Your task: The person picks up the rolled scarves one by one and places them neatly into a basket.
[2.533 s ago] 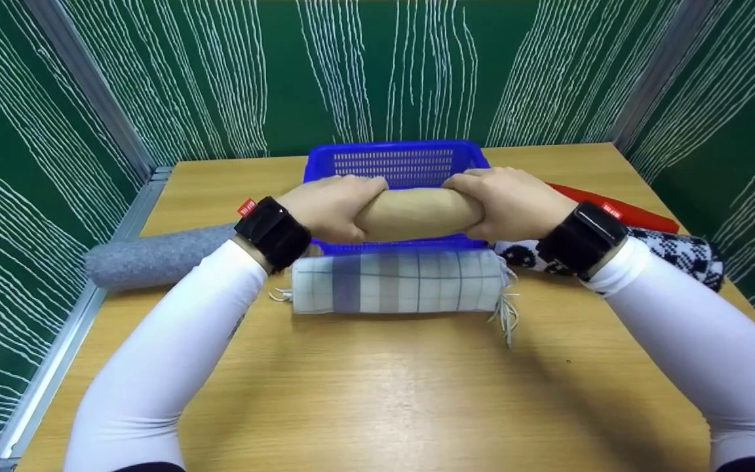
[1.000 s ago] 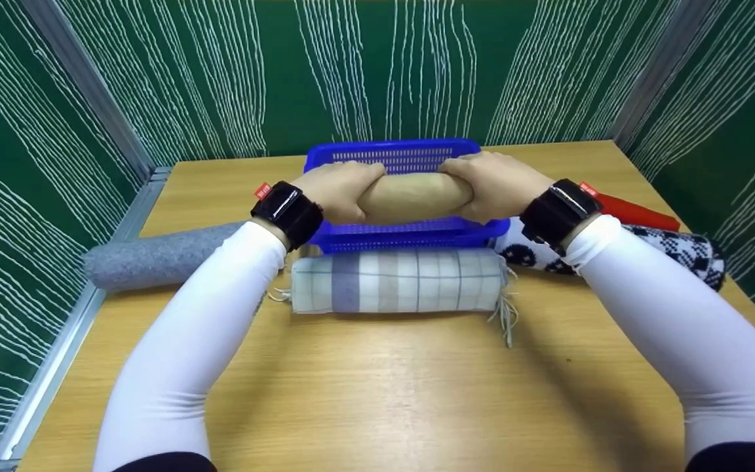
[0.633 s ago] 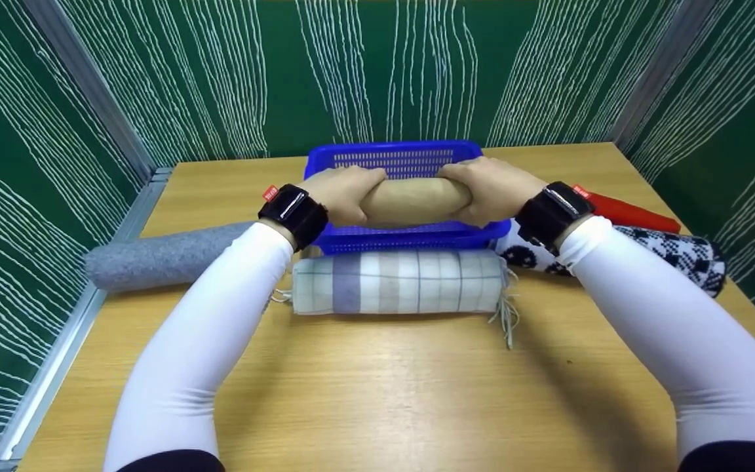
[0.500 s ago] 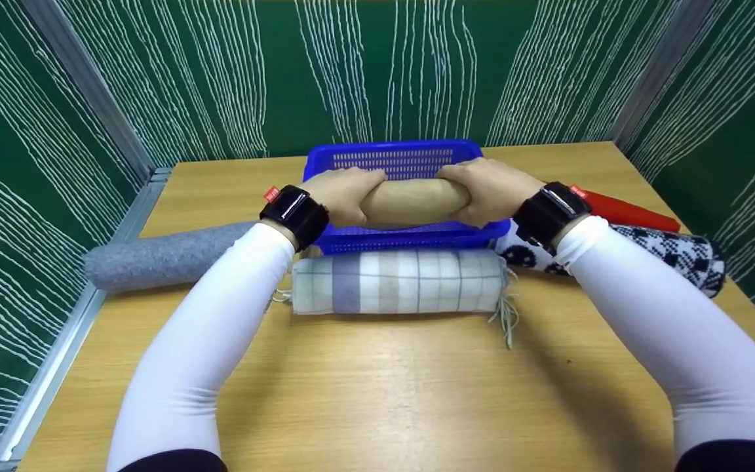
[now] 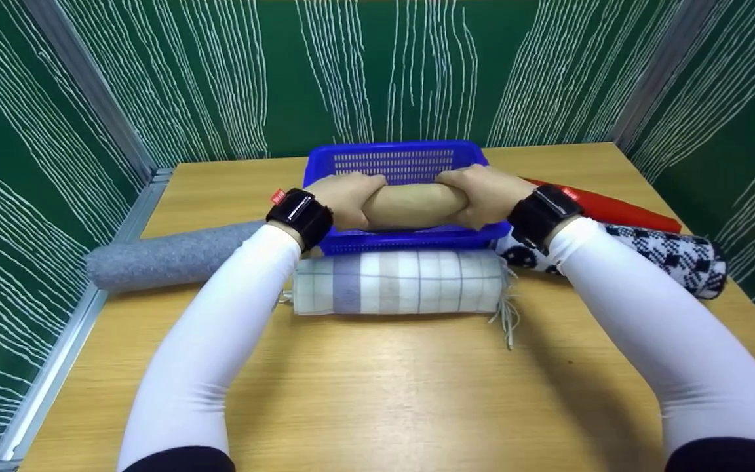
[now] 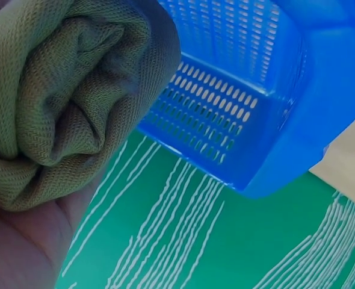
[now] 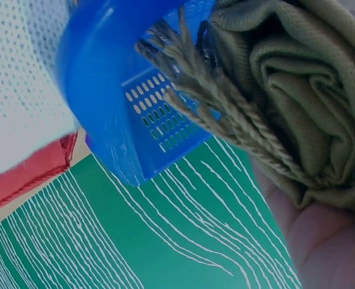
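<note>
Both hands grip a rolled tan scarf (image 5: pixel 413 206) over the blue basket (image 5: pixel 476 152), one at each end. In the head view my left hand (image 5: pixel 341 198) curls round its left end and my right hand (image 5: pixel 490 191) round its right end. The left wrist view shows the scarf's coiled end (image 6: pixel 75 102) close up, resting against the left palm (image 6: pixel 27 247). Twisted tassels (image 7: pixel 225 105) hang from the other end in the right wrist view, above the right palm (image 7: pixel 328 241). Part of the basket's inside is hidden behind the scarf and hands.
In front of the basket lies a rolled plaid scarf (image 5: pixel 404 283) with fringes. A grey roll (image 5: pixel 161 257) is at left. At right lie a black-and-white patterned roll (image 5: pixel 679 252) and a red roll (image 5: pixel 620 210). Green walls (image 5: pixel 286 78) enclose the wooden table (image 5: pixel 404 393).
Over the last second both hands and the tan scarf have sunk slightly over the basket. The right hand has shifted a little left since the earliest frame. The other rolls stay put.
</note>
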A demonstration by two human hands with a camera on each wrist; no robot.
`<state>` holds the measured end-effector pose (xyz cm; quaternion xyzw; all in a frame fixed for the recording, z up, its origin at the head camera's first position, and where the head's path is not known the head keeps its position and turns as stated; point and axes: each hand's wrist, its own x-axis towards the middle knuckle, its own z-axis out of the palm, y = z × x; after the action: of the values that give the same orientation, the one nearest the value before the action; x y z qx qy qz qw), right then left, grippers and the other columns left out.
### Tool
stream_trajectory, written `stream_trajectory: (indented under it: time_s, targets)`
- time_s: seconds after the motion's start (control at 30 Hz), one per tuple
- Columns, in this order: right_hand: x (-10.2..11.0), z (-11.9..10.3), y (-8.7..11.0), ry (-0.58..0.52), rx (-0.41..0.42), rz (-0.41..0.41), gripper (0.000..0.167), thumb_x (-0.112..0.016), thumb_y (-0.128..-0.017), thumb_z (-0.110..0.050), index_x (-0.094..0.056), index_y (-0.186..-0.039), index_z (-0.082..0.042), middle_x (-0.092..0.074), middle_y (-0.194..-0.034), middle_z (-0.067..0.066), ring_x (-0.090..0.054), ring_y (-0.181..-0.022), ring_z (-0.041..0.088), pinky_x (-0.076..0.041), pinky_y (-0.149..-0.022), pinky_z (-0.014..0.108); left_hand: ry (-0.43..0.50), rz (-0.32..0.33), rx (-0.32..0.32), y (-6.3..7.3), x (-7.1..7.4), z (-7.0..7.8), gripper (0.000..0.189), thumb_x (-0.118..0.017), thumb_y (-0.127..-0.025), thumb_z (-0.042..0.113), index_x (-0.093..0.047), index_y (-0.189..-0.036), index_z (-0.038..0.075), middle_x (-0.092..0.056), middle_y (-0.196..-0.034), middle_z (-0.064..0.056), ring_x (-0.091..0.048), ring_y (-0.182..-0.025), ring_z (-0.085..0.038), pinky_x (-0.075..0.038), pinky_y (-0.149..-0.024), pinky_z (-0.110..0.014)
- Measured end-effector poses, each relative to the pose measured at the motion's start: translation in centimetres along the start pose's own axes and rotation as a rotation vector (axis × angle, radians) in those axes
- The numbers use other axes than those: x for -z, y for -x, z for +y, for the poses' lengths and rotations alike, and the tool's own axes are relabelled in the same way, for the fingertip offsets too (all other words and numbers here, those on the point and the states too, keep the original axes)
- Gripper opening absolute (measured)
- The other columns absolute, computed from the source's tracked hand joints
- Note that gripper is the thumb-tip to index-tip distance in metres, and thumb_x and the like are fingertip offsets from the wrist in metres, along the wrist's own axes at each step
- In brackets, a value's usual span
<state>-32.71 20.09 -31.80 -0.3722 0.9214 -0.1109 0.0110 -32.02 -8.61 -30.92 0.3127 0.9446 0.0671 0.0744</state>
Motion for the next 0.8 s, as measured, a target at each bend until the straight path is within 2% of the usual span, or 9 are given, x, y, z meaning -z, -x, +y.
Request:
stream_trajectory:
  time_s: [0.2, 0.53, 0.8]
  targets:
    - [-0.4, 0.4, -0.2, 0.008, -0.007, -0.012, 0.039, -0.084, -0.086, -0.012, -0.068, -0.121, -0.005, -0.076, -0.114, 0.017, -0.072, -0.108, 0.041, -0.058, -0.101, 0.062, 0.028, -0.021, 0.009, -0.1, -0.2, -0.2, 0.053, -0.077, -0.087, 0.011, -0.06, -0.137, 0.014, -0.07, -0.127, -0.009, -0.064, -0.118, -0.029, -0.054, -0.106, -0.053]
    - [-1.0, 0.6, -0.5, 0.011, -0.062, -0.044, 0.044, -0.081, -0.09, -0.015, -0.068, -0.131, -0.005, -0.075, -0.124, 0.02, -0.07, -0.116, 0.044, -0.054, -0.107, 0.064, 0.047, -0.042, 0.02, -0.6, -0.5, -0.4, 0.047, -0.072, -0.086, 0.006, -0.062, -0.132, 0.012, -0.069, -0.124, -0.01, -0.064, -0.112, -0.028, -0.054, -0.101, -0.052]
    - [-2.0, 1.0, -0.9, 0.011, -0.042, -0.033, 0.037, -0.083, -0.087, -0.01, -0.068, -0.12, -0.003, -0.076, -0.109, 0.019, -0.073, -0.102, 0.041, -0.059, -0.099, 0.06, 0.067, -0.067, 0.013, -1.0, -1.2, -0.7, 0.039, -0.072, -0.085, 0.004, -0.061, -0.123, 0.007, -0.067, -0.115, -0.011, -0.061, -0.103, -0.027, -0.054, -0.096, -0.049]
